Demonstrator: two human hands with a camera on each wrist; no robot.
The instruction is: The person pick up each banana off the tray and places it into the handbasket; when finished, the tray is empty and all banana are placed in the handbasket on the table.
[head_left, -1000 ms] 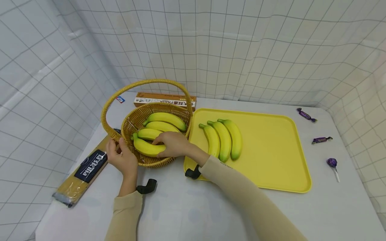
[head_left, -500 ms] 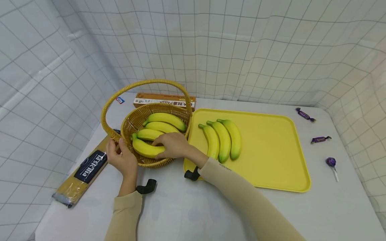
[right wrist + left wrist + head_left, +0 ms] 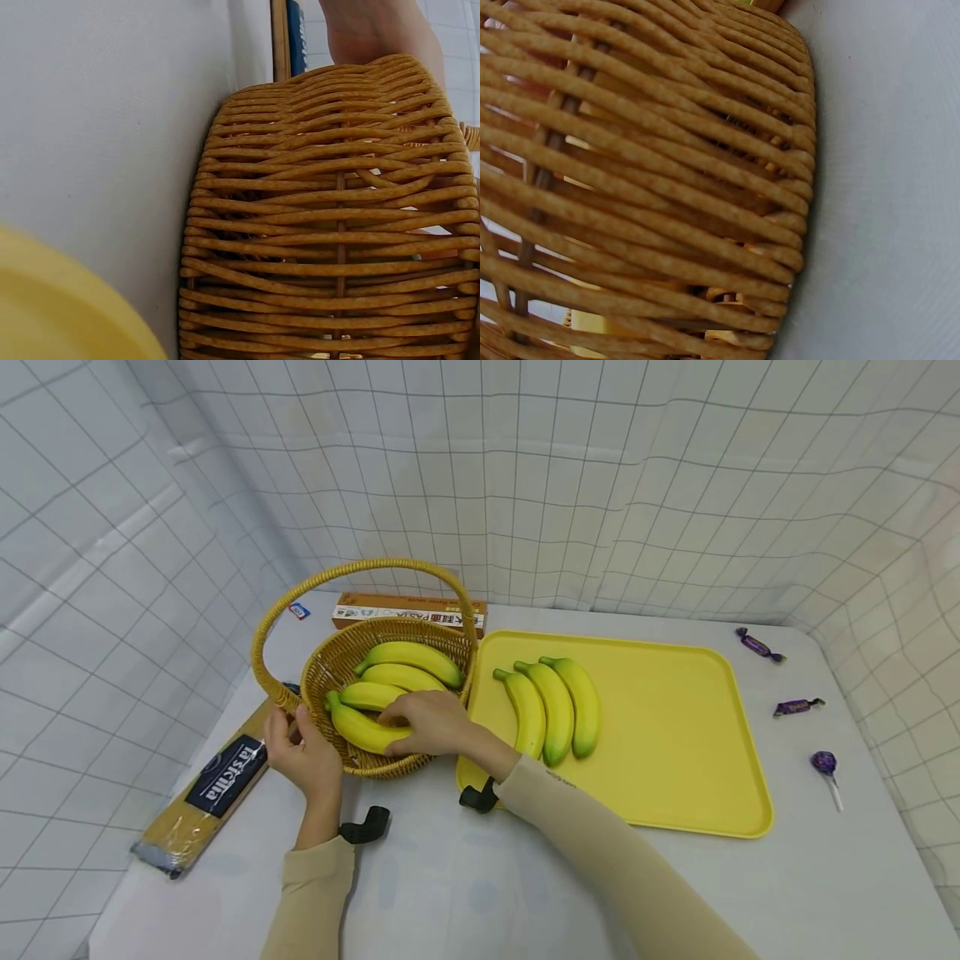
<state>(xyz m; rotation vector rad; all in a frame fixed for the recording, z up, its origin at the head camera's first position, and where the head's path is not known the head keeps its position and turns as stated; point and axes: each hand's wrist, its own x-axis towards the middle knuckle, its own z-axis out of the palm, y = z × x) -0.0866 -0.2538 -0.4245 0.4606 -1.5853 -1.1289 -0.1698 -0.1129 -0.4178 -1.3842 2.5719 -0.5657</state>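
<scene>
Plainly, the left grip point(image 3: 306, 758) holds the basket point(image 3: 328, 662) near a "PASTA" box point(image 3: 411, 612)

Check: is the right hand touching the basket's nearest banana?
Touching. The head view shows the right hand gripping the nearest banana by its right end.

At centre left, the arched handle point(image 3: 396, 562) of the basket point(image 3: 375, 632) and the box point(image 3: 408, 602) beyond obstruct passage; free room lies over the right half of the tray point(image 3: 667, 727) and the lower-centre counter point(image 3: 450, 877).
</scene>
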